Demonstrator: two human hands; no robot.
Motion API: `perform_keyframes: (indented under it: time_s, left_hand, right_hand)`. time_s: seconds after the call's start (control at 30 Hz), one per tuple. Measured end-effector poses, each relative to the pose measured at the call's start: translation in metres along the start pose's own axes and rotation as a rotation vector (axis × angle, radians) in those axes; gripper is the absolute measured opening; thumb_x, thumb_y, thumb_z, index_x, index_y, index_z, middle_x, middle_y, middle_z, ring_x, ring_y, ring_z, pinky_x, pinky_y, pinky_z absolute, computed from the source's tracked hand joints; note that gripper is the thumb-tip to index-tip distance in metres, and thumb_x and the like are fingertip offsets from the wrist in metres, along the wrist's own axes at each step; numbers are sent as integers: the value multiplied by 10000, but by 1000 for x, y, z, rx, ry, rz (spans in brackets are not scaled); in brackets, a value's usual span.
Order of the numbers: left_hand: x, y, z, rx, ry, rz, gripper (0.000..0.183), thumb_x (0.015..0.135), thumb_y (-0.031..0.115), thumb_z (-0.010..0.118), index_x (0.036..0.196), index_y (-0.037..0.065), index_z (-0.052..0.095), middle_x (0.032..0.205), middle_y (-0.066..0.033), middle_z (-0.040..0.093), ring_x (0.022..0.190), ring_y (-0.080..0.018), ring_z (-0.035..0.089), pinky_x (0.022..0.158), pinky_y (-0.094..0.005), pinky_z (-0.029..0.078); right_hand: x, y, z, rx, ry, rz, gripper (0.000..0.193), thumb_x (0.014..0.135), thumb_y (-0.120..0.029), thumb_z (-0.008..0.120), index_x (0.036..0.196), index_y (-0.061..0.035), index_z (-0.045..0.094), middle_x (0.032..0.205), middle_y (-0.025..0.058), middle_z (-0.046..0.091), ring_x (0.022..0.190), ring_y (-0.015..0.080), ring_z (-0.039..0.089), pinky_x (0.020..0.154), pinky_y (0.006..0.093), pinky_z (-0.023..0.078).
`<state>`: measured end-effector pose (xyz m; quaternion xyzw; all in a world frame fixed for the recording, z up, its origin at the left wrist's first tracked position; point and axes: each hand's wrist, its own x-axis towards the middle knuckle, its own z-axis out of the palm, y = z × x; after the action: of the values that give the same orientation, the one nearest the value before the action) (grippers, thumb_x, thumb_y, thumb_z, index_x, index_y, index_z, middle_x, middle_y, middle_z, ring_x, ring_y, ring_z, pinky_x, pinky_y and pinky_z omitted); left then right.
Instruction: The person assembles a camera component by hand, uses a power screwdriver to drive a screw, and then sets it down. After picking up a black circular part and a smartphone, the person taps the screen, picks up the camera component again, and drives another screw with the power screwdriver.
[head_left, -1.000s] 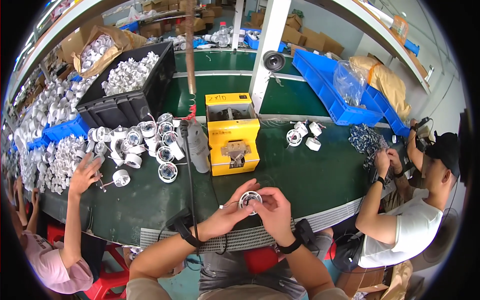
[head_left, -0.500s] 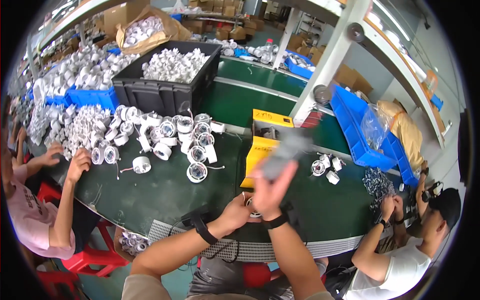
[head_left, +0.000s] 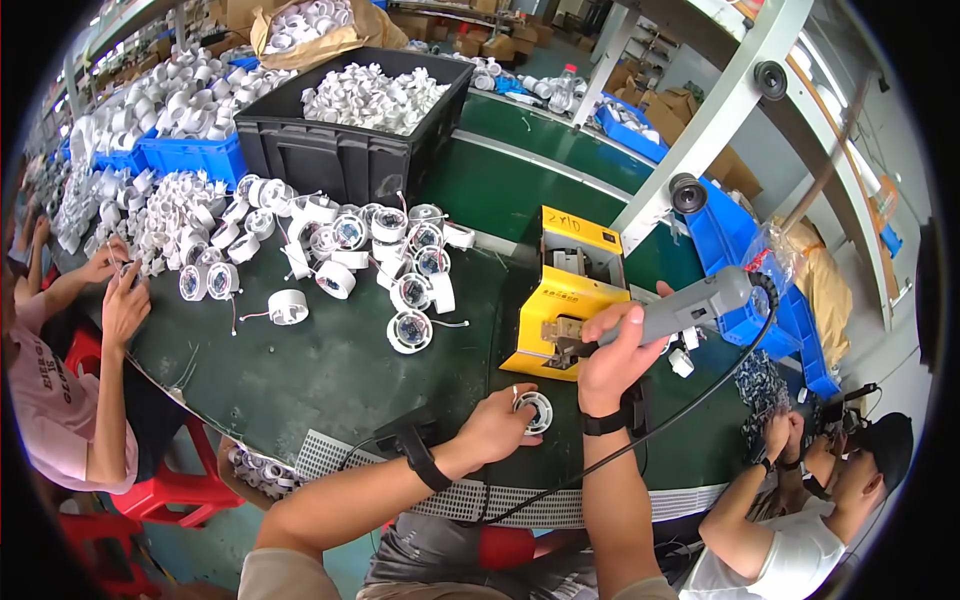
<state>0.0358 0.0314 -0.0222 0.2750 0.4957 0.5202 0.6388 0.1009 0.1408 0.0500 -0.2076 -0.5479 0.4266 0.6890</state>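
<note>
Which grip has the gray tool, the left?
No, the right grip holds the gray tool; the left grip holds a round part.

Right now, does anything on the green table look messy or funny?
One white round part lies away from the jumbled pile, its wire sticking out, so it looks a bit stray. Nothing looks clearly broken.

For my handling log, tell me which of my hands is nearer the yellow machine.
Right: your right hand, gripping a grey corded tool, is close beside the yellow machine; your left hand, holding a round white part, is farther off, nearer your body.
</note>
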Motion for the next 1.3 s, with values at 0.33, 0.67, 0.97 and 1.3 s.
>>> perform_keyframes:
  time_s: [0.33,0.67,0.97,1.3]
  left_hand:
    - [1,0,0,7,18,-1,411,943,59,452,1322,-85,386,1186,-142,531,993,-197,600,811,-320,583]
    - [4,-2,1,-57,89,15,382,935,32,451,1294,-92,407,1170,-140,534,973,-205,605,794,-325,592]
    - [3,8,-2,-136,128,35,339,930,3,442,1256,-93,432,1147,-136,530,963,-213,599,792,-339,599]
    - [6,2,-3,-114,112,46,351,936,35,438,1266,-84,428,1126,-148,541,966,-210,598,768,-319,601]
  right_hand:
    - [0,6,-2,-38,-70,-8,416,941,-171,457,1290,-42,272,635,45,445,477,132,435,441,270,397]
    - [0,6,-5,-37,-113,-24,383,937,-156,450,1257,-26,284,633,55,454,474,136,438,442,266,400]
    - [-36,-22,-9,108,-139,110,431,927,-174,479,1265,-16,263,619,62,466,481,136,450,469,259,406]
    - [-54,-13,-12,93,-160,176,477,911,-214,517,1285,-41,277,646,64,453,487,134,445,446,270,407]
